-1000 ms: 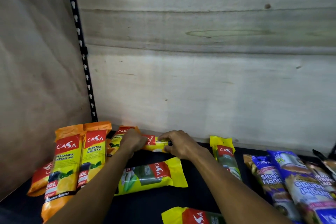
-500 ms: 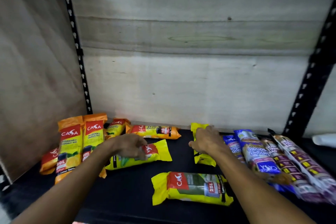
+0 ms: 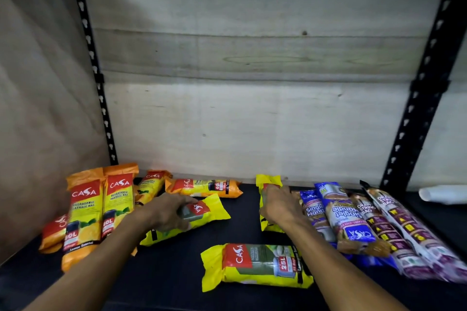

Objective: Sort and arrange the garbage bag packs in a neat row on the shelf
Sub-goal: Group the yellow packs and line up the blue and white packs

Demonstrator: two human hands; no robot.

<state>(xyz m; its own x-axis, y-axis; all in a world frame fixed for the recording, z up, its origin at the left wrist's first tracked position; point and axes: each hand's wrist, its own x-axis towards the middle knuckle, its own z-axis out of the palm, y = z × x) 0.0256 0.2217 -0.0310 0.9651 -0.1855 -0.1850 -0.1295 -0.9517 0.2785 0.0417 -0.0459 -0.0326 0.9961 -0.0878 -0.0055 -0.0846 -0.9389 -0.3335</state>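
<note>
Garbage bag packs lie on a dark shelf point(image 3: 247, 209). My left hand point(image 3: 169, 212) grips a yellow pack point(image 3: 212, 211) lying slantwise at centre left. My right hand point(image 3: 279, 206) is closed on another yellow pack point(image 3: 269, 180) that points toward the back wall. A third yellow 25L pack point(image 3: 255, 266) lies crosswise in front, untouched. Orange 60L packs point(image 3: 101, 207) lie side by side at the left, and one orange pack point(image 3: 204, 187) lies crosswise at the back. Blue and purple packs point(image 3: 348, 219) are bunched at the right.
A wooden back wall point(image 3: 252, 108) and a left side panel point(image 3: 38, 108) close off the shelf. Black perforated uprights point(image 3: 424, 93) stand at the back corners. A white object point(image 3: 442, 194) lies beyond the right upright.
Both hands left the orange pack at the back. The left hand came onto the slanted yellow pack and the right hand moved right onto the upright yellow pack. The view pulled back.
</note>
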